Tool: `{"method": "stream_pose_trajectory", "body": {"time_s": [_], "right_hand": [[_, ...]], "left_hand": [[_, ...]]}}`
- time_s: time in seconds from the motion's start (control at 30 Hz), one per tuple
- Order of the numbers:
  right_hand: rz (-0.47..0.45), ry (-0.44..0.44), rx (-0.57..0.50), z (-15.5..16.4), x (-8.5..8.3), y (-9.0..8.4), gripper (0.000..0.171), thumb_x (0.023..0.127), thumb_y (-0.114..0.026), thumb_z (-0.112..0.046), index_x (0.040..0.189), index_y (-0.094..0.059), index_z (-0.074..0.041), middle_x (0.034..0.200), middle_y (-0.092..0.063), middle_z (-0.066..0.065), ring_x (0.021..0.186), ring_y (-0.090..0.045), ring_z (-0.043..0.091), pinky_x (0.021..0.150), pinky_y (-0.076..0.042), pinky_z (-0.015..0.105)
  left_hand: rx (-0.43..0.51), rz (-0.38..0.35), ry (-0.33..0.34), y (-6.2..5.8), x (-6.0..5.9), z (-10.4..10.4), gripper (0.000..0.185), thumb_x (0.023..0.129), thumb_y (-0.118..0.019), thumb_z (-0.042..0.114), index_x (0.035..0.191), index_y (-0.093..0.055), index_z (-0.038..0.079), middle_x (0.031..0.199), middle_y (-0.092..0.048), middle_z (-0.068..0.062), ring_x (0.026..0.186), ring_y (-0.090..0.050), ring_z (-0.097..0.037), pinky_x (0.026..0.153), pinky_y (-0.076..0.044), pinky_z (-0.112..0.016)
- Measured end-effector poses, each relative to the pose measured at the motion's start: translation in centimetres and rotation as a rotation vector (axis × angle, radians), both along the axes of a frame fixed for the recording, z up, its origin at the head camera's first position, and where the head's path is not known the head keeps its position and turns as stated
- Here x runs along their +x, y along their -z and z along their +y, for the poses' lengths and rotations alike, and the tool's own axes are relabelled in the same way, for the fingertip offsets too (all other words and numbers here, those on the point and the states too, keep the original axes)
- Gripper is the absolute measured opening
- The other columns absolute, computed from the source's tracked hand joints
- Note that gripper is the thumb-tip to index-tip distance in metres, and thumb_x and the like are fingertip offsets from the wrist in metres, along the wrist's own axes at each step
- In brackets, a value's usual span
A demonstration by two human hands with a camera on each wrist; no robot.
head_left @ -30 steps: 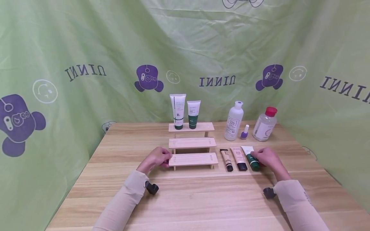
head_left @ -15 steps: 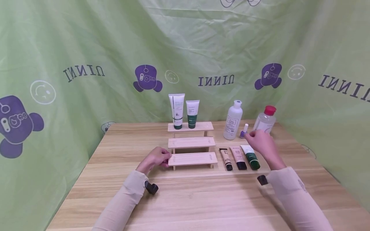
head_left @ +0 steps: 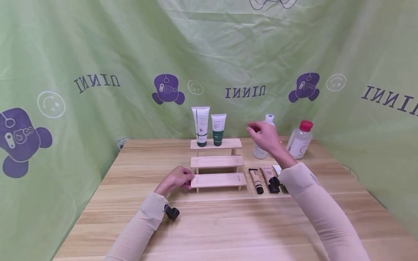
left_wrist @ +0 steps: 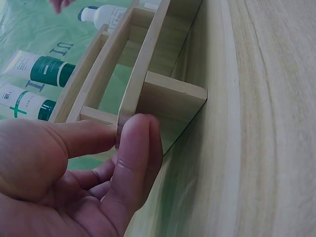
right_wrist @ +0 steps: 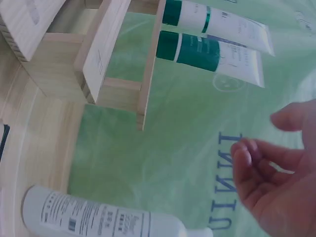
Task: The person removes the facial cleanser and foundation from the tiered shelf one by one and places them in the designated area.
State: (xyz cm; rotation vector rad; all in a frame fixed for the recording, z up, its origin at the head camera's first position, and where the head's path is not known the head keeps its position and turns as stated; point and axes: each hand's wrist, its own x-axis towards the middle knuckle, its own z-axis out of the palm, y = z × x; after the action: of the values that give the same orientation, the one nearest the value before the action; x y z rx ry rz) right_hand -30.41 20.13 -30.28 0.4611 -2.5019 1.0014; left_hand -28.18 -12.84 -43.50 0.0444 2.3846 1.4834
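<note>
A three-step wooden shelf (head_left: 217, 161) stands mid-table. A white tube (head_left: 200, 125) and a green-capped tube (head_left: 218, 128) stand upright on its top step. My left hand (head_left: 186, 179) pinches the left end of the lowest step; the left wrist view shows thumb and forefinger (left_wrist: 123, 133) gripping the board's edge (left_wrist: 148, 94). My right hand (head_left: 261, 134) hovers in the air right of the top step, in front of a white bottle (head_left: 269, 117). In the right wrist view its fingers (right_wrist: 247, 148) are loosely curled and hold nothing.
A clear bottle with a red cap (head_left: 299, 141) stands at the back right. Two small tubes (head_left: 256, 180) (head_left: 270, 177) lie right of the shelf; a third is mostly hidden by my right sleeve. Green cloth walls surround the table (head_left: 228, 224).
My right hand left the green-capped tube lying on the table, rose past the small purple bottle and moved up and left toward the shelf's top step. The left hand stayed put.
</note>
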Motion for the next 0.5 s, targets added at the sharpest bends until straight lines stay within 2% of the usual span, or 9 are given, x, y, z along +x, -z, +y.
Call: {"method": "stream_pose_trajectory", "body": {"time_s": [0.2, 0.4, 0.5], "right_hand": [[-0.061, -0.123, -0.100, -2.2, -1.7, -0.4, 0.047, 0.094, -0.065, -0.017, 0.134, -0.052, 0.005, 0.117, -0.063, 0.020, 0.106, -0.061, 0.032, 0.092, -0.054, 0.044], [-0.145, -0.212, -0.097, -4.7, -3.4, -0.4, 0.063, 0.092, -0.070, -0.025, 0.141, -0.043, 0.004, 0.127, -0.058, 0.021, 0.114, -0.058, 0.033, 0.100, -0.051, 0.044], [-0.173, -0.229, -0.086, -5.9, -4.1, 0.0, 0.063, 0.090, -0.072, -0.029, 0.138, -0.046, 0.003, 0.125, -0.060, 0.018, 0.114, -0.058, 0.032, 0.099, -0.051, 0.043]], "left_hand": [[-0.003, -0.002, -0.001, 0.0, 0.0, -0.1, 0.018, 0.095, -0.060, 0.005, 0.105, -0.067, -0.009, 0.080, -0.067, -0.016, 0.061, -0.063, -0.017, 0.057, -0.060, -0.025], [0.014, -0.004, -0.004, 0.0, 0.0, -0.1, 0.019, 0.096, -0.059, 0.005, 0.106, -0.066, -0.010, 0.080, -0.066, -0.015, 0.061, -0.063, -0.017, 0.056, -0.060, -0.025], [0.019, 0.000, 0.000, -0.1, 0.0, -0.1, 0.018, 0.095, -0.059, 0.004, 0.104, -0.066, -0.010, 0.079, -0.065, -0.015, 0.059, -0.063, -0.016, 0.056, -0.060, -0.025]]}}
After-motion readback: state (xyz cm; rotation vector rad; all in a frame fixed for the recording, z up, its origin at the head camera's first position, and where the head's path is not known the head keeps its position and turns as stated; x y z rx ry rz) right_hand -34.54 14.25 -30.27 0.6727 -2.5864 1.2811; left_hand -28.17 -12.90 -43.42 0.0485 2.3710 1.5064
